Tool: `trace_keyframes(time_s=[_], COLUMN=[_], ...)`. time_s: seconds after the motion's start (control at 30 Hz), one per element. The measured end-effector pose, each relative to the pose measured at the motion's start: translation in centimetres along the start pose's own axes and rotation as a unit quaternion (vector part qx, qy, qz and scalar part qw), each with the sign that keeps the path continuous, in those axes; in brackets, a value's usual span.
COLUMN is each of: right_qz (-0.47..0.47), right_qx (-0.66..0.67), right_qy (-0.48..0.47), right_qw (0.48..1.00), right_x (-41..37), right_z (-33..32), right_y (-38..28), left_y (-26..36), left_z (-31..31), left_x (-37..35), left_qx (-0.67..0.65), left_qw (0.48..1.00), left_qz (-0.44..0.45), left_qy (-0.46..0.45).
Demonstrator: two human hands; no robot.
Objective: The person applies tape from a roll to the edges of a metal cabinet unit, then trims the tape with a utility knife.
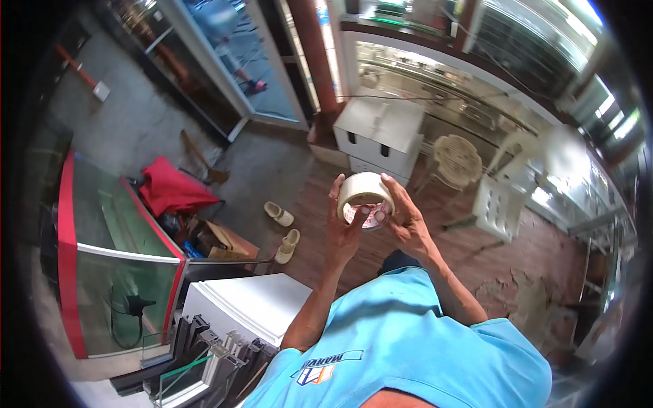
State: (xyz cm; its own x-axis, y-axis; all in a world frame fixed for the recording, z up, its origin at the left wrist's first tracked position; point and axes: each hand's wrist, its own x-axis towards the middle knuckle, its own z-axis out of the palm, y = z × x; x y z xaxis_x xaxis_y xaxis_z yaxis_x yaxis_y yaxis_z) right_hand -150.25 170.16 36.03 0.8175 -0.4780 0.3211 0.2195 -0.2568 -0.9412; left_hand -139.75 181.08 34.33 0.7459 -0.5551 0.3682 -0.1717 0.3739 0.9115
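Observation:
A wide roll of pale packing tape [366, 185] is held up in front of my chest, its printed cardboard core facing me. My left hand [343, 221] grips the roll's left side, thumb inside the core and fingers around the outer face. On the opposite side my right hand [405, 217] holds it the same way, with its thumb also at the core. Whether a loose end of tape is lifted cannot be made out.
White boxes [381, 126], a round stool [456, 162] and a white plastic chair [500, 207] stand ahead. Cream clogs [287, 246] lie on the floor. A white panel [252, 302] and window-frame samples [211, 360] are at lower left. A person [235, 61] is beyond the doorway.

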Motion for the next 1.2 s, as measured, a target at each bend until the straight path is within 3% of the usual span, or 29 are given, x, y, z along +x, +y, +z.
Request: trace_keyframes(time_s=[0.13,0.2,0.27,0.3,0.33,0.4,0.47,0.5,0.53,0.6,0.63,0.67,0.73,0.8,0.87,0.93,0.97,1.03,1.07,1.1,1.13,1.2], right_qz=[-0.005,0.005,-0.020,-0.008,0.013,0.142,0.121,0.117,0.122,0.252,0.269,0.283,0.282,0.311,0.277,0.310,0.330,0.355,0.364,0.367,0.373,0.428], right_qx=[-0.054,-0.021,-0.066,-0.029,-0.017,0.066,0.106,0.137,0.134,0.176,0.153,0.175,0.159,0.137,0.094,0.064,0.055,0.035,0.018,0.045,0.078,0.136], right_qy=[-0.067,-0.072,-0.093,-0.101,-0.105,-0.102,-0.122,-0.135,-0.137,-0.157,-0.156,-0.166,-0.170,-0.184,-0.148,-0.109,-0.088,-0.013,0.036,0.087,0.139,0.195], right_qw=[0.996,0.997,0.993,0.994,0.994,0.982,0.979,0.974,0.974,0.939,0.938,0.928,0.931,0.922,0.945,0.942,0.938,0.934,0.930,0.925,0.914,0.872], right_x=[7.3,10.1,14.6,17.1,19.7,25.1,31.5,34.2,36.6,42.6,44.9,47.3,51.9,55.1,57.6,59.1,59.4,59.0,58.8,59.3,59.5,59.2], right_z=[4.4,5.7,6.7,7.2,7.9,9.4,10.7,11.7,13.0,15.5,16.6,18.0,20.6,22.2,24.0,25.5,26.1,27.3,27.6,28.4,29.9,31.2], right_y=[0.8,3.2,5.3,6.7,7.6,11.3,14.5,15.6,16.6,18.0,18.5,19.4,21.6,23.0,26.7,29.2,30.9,35.6,37.8,36.2,34.0,35.6], left_y=[-2.1,-3.6,-6.5,-7.9,-8.9,-11.4,-11.9,-12.1,-11.9,-11.1,-11.1,-12.7,-13.5,-14.7,-15.8,-17.7,-19.0,-21.4,-21.7,-21.9,-22.5,-27.1], left_z=[-5.4,-7.2,-9.9,-10.9,-11.9,-13.9,-16.4,-18.2,-19.9,-23.4,-24.9,-26.9,-31.4,-34.2,-36.1,-37.9,-38.5,-38.6,-38.3,-38.3,-38.5,-39.8], left_x=[4.9,7.0,10.6,12.6,14.6,19.6,24.5,26.8,28.5,32.6,34.7,37.0,43.2,51.2,60.2,70.5,75.4,84.3,87.1,89.5,91.3,92.5], left_qx=[-0.024,0.002,0.125,0.125,0.130,0.154,0.133,0.195,0.191,0.183,0.214,0.218,0.297,0.322,0.429,0.504,0.492,0.594,0.584,0.609,0.610,0.541], left_qw=[0.997,0.995,0.988,0.987,0.984,0.981,0.976,0.973,0.973,0.978,0.970,0.970,0.947,0.941,0.898,0.837,0.840,0.698,0.702,0.695,0.650,0.671], left_qz=[-0.037,-0.048,-0.036,-0.035,-0.076,-0.074,-0.150,-0.101,-0.106,-0.095,-0.110,-0.071,-0.117,-0.096,0.094,0.196,0.209,0.365,0.375,0.224,0.060,0.248], left_qy=[0.070,0.084,0.088,0.094,0.097,0.090,0.083,0.071,0.074,0.031,0.043,0.075,0.042,0.036,0.003,-0.087,-0.092,-0.160,-0.162,-0.310,-0.450,-0.443])
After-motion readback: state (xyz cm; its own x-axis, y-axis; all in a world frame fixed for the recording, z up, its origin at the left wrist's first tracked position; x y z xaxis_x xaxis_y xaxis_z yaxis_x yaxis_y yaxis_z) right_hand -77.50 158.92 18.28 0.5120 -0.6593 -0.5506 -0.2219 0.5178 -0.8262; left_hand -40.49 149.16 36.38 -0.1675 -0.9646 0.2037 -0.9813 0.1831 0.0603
